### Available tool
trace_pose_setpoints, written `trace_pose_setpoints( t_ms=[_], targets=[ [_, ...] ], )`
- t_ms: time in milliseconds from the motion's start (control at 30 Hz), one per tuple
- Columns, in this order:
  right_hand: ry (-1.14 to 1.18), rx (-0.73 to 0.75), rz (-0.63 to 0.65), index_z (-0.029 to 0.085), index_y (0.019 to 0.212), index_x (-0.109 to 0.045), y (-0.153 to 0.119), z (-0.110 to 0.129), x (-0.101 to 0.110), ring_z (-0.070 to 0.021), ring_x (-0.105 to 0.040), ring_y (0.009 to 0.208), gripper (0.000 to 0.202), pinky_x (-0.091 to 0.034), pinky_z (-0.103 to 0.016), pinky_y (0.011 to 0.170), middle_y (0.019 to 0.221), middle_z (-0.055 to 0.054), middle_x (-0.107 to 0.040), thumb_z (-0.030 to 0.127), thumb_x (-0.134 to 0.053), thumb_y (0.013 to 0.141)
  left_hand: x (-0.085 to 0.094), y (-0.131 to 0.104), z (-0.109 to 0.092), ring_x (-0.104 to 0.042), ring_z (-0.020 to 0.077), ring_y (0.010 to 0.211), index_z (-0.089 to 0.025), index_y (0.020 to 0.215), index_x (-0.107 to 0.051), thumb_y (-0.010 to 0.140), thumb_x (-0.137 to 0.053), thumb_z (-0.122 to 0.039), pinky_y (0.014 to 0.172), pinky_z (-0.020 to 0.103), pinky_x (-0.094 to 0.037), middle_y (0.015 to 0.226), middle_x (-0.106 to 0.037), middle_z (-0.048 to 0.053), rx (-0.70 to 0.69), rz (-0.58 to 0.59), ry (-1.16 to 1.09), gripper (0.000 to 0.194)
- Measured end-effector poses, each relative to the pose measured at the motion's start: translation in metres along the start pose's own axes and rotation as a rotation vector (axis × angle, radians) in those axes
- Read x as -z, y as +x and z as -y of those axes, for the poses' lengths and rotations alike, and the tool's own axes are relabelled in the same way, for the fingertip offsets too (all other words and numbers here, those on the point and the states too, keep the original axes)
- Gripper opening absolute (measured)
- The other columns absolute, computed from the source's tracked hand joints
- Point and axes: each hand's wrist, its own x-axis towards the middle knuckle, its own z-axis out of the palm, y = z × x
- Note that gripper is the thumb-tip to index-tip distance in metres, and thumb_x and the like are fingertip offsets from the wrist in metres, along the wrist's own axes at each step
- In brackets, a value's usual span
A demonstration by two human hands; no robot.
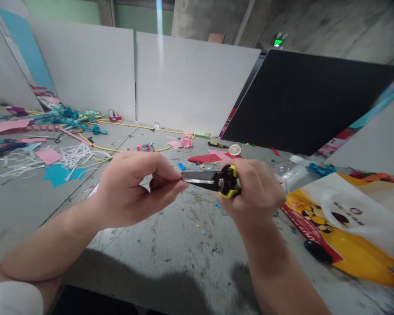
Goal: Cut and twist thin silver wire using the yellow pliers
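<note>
My right hand [254, 183] is wrapped round the black-and-yellow handles of a pair of pliers [202, 178], which have long dark jaws and a round pivot. Their jaws point left and lie close together. The jaw tip meets the fingertips of my left hand [131, 188], whose thumb and index finger are pinched together. Whatever those fingers hold, if anything, is too small or hidden to make out. Both hands are raised above the grey tabletop [170, 249].
Pink paper [48, 155], a blue paper star [64, 174] and white strips [75, 153] lie left. Behind my hands are red paper [204, 158] and a screwdriver [217, 145]. To the right are a clear bottle [290, 168], a yellow-and-white bag [351, 218] and a black oval object [318, 252].
</note>
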Motion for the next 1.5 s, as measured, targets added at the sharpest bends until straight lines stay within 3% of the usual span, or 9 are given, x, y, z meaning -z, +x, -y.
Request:
trace_pose_setpoints(
  t_ms=[233, 433, 600, 700, 767, 900, 1033, 1200, 1500],
  targets=[
    [-0.031, -0.121, -0.032, 0.029, 0.134, -0.083, -0.009, 0.0, -0.003, -0.0379, -0.084, 0.089, 0.029, -0.068, -0.053, 0.078, 0.101, -0.012, -0.082, 0.023, -0.085, 0.106, -0.006, 0.0, -0.021, -0.055, 0.0098, 0.051, -0.025, 0.102, -0.076, 0.109, -0.091, -0.007, 0.048, 0.024, -0.044, 0.068, -0.067, -0.006, 0.186, -0.022, -0.121, 0.024],
    [-0.114, -0.011, -0.151, 0.028, 0.13, -0.083, 0.005, 0.01, -0.012, -0.0305, -0.078, 0.079, 0.036, -0.061, -0.044, 0.071, 0.096, -0.007, -0.083, 0.01, -0.073, 0.1, 0.0, -0.001, -0.016, -0.057, 0.0122, 0.057, -0.023, 0.107, -0.087, 0.116, -0.098, -0.04, 0.049, 0.026, -0.046, 0.075, -0.073, 0.0, 0.353, 0.037, -0.179, 0.023],
    [0.134, -0.076, 0.067, 0.027, 0.127, -0.081, 0.017, 0.019, 0.002, -0.0267, -0.079, 0.082, 0.043, -0.062, -0.039, 0.073, 0.099, -0.004, -0.085, 0.005, -0.076, 0.091, 0.006, 0.005, -0.006, -0.065, 0.0128, 0.063, -0.022, 0.104, -0.091, 0.11, -0.097, -0.018, 0.051, 0.023, -0.049, 0.077, -0.077, 0.001, 0.232, 0.003, -0.257, 0.01],
    [0.366, -0.212, 0.222, 0.028, 0.12, -0.08, 0.024, 0.022, 0.011, -0.0193, -0.072, 0.071, 0.028, -0.056, -0.033, 0.066, 0.091, 0.002, -0.082, 0.011, -0.08, 0.098, 0.008, 0.014, -0.004, -0.066, 0.0112, 0.063, -0.018, 0.104, -0.091, 0.1, -0.101, -0.003, 0.05, 0.018, -0.048, 0.076, -0.077, 0.0, 0.097, -0.027, -0.318, 0.019],
    [0.621, -0.396, 0.461, 0.027, 0.109, -0.079, 0.029, 0.022, 0.018, -0.0169, -0.065, 0.066, 0.007, -0.052, -0.031, 0.062, 0.084, 0.004, -0.077, 0.023, -0.084, 0.107, 0.011, 0.019, -0.003, -0.062, 0.0095, 0.058, -0.015, 0.101, -0.088, 0.094, -0.105, 0.0, 0.047, 0.015, -0.044, 0.072, -0.073, -0.001, 0.012, -0.002, -0.323, 0.023],
    [1.199, -0.76, 0.98, 0.025, 0.109, -0.087, 0.036, 0.023, 0.027, -0.0205, -0.072, 0.082, 0.021, -0.059, -0.031, 0.071, 0.096, -0.003, -0.083, 0.046, -0.093, 0.11, 0.024, 0.022, 0.002, -0.074, 0.0143, 0.068, -0.021, 0.101, -0.091, 0.095, -0.092, 0.002, 0.058, 0.023, -0.057, 0.084, -0.084, 0.003, 0.073, 0.074, -0.1, 0.024],
    [1.668, -0.944, 1.249, 0.024, 0.118, -0.095, 0.028, 0.029, 0.026, -0.0227, -0.081, 0.094, 0.03, -0.065, -0.031, 0.082, 0.109, -0.009, -0.093, 0.045, -0.107, 0.1, 0.036, 0.02, 0.004, -0.076, 0.016, 0.072, -0.023, 0.101, -0.093, 0.102, -0.097, -0.008, 0.06, 0.027, -0.056, 0.087, -0.086, 0.004, 0.054, 0.144, -0.071, 0.016],
    [1.915, -1.063, 1.216, 0.023, 0.118, -0.098, 0.009, 0.041, 0.014, -0.0203, -0.081, 0.084, 0.041, -0.063, -0.029, 0.078, 0.099, -0.006, -0.092, 0.043, -0.119, 0.089, 0.039, 0.021, -0.004, -0.071, 0.0123, 0.072, -0.023, 0.105, -0.095, 0.115, -0.091, -0.011, 0.064, 0.023, -0.054, 0.089, -0.084, 0.003, 0.18, 0.268, -0.218, 0.016],
    [1.943, -1.066, 1.248, 0.019, 0.107, -0.095, 0.012, 0.044, 0.003, -0.0178, -0.077, 0.073, 0.034, -0.061, -0.028, 0.072, 0.088, -0.005, -0.087, 0.045, -0.113, 0.095, 0.035, 0.027, -0.003, -0.062, 0.0119, 0.069, -0.023, 0.102, -0.086, 0.099, -0.083, 0.008, 0.061, 0.023, -0.049, 0.087, -0.075, 0.001, 0.124, 0.341, -0.279, 0.031]
  ],
)
